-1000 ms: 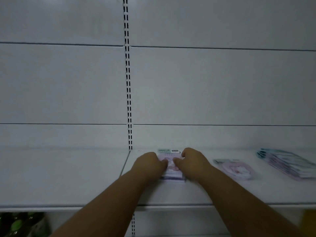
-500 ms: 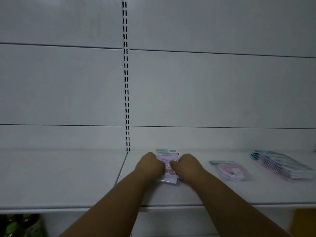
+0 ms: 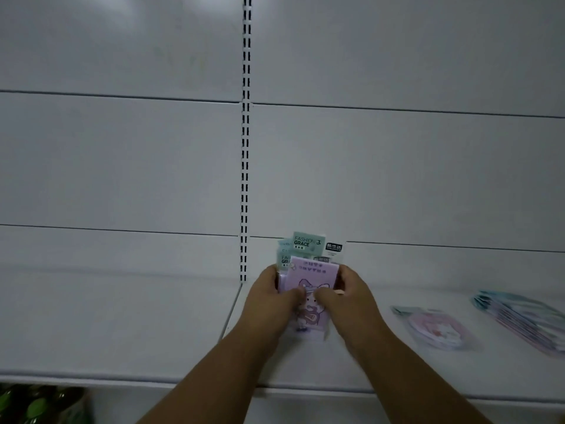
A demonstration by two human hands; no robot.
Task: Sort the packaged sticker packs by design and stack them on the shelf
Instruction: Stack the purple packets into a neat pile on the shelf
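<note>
On the white shelf [image 3: 305, 365], just right of the slotted upright [image 3: 245, 179], I have a bundle of sticker packs [image 3: 312, 289] gripped between both hands. My left hand [image 3: 266, 304] clasps its left edge and my right hand [image 3: 351, 301] clasps its right edge, fingers curled behind and both thumbs pressed onto the lilac front pack with a cartoon girl printed on it. Mint-green header cards reading FASHION GRACE fan out above the front pack, tilted toward the back panel [image 3: 397, 179]. I cannot tell whether the bundle's lower edge touches the shelf. To the right, well apart from my hands, a single pink pack [image 3: 437, 328] lies flat, and beyond it, at the frame's edge, sits a slanted stack of packs [image 3: 526, 319]. Some green packaging [image 3: 39, 405] shows below the shelf at lower left.
</note>
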